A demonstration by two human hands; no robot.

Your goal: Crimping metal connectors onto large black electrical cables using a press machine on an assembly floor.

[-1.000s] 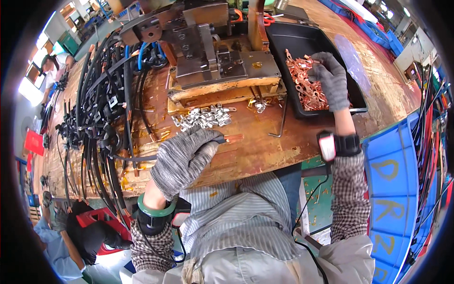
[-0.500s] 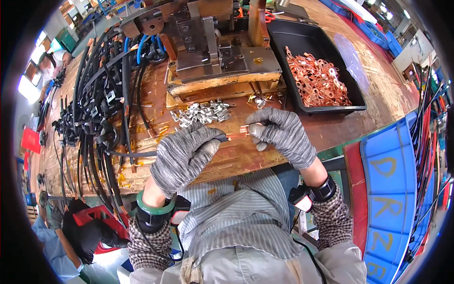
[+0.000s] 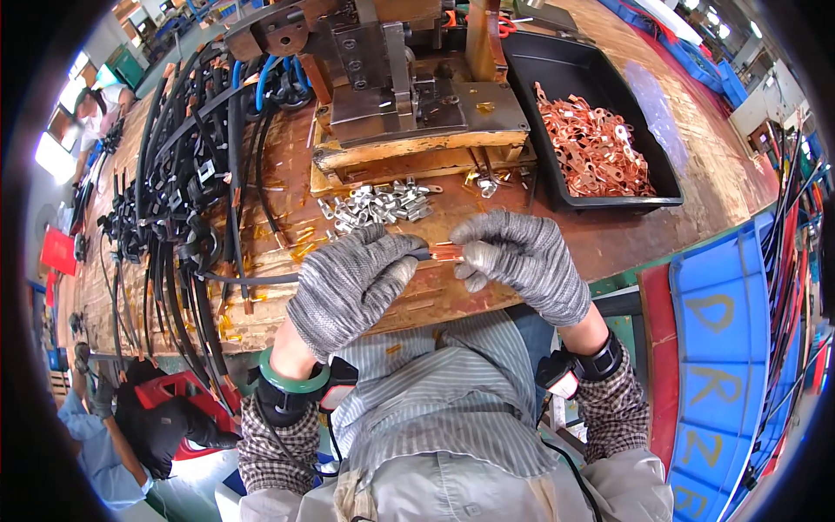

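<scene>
Gloved in grey knit, my left hand (image 3: 352, 283) is closed around a black cable (image 3: 252, 280) near its end. That cable comes in from the left, from among the other cables. A copper-coloured end piece (image 3: 446, 252) bridges the small gap between my hands. My right hand (image 3: 529, 265), in a matching glove, pinches a copper cable lug at the right side of this piece; its fingers hide most of the lug. Lug and cable end lie in line and seem to meet, though how far one sits inside the other I cannot tell.
A metal press (image 3: 391, 96) stands on the wooden bench ahead, with silver lugs (image 3: 383, 204) before it. Right of it, a black tray (image 3: 600, 205) holds copper lugs (image 3: 591, 152). Black cables (image 3: 178, 174) crowd the left. A blue crate (image 3: 718, 348) stands at right; another person (image 3: 113, 435) sits lower left.
The lug in my right hand has come down from a raised position beside the cable end into line with it. The whole scene has shifted slightly in view.
</scene>
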